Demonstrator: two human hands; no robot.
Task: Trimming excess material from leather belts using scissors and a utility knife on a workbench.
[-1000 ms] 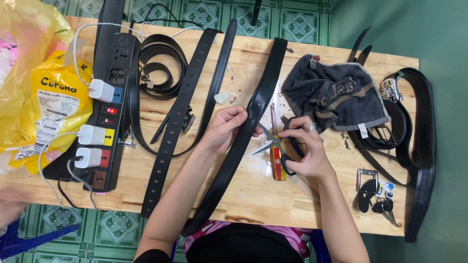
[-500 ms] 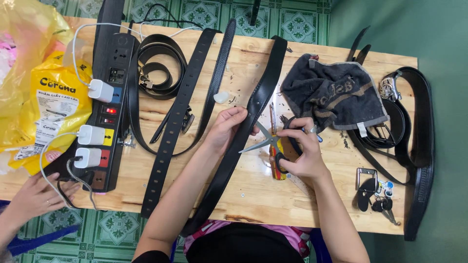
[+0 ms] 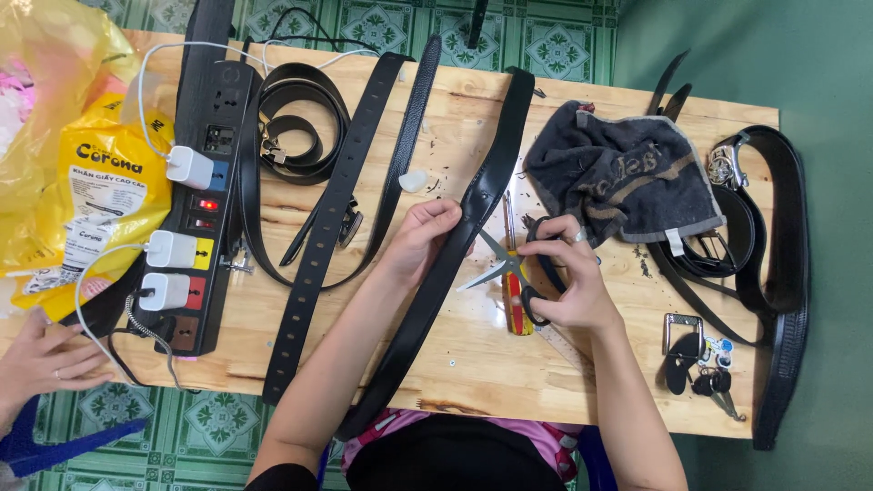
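Observation:
My left hand [image 3: 420, 234] presses on a long black belt [image 3: 473, 209] that lies slanted across the wooden table [image 3: 473, 364]. My right hand [image 3: 566, 282] holds black-handled scissors [image 3: 509, 265], blades apart and pointing left towards the belt's edge. A screwdriver with a red and yellow handle [image 3: 515, 300] lies under the scissors, just right of the belt.
A black power strip [image 3: 211, 164] with white chargers lies at the left beside a yellow plastic bag [image 3: 82, 173]. More black belts [image 3: 332, 209] lie left of centre and at the right edge [image 3: 782, 273]. A dark cloth [image 3: 627, 173] and keys [image 3: 696, 364] are on the right. Another person's hand [image 3: 45, 359] rests at the lower left.
The scissors have opened and shifted a little towards the belt. The other person's hand has come further into view at the lower left.

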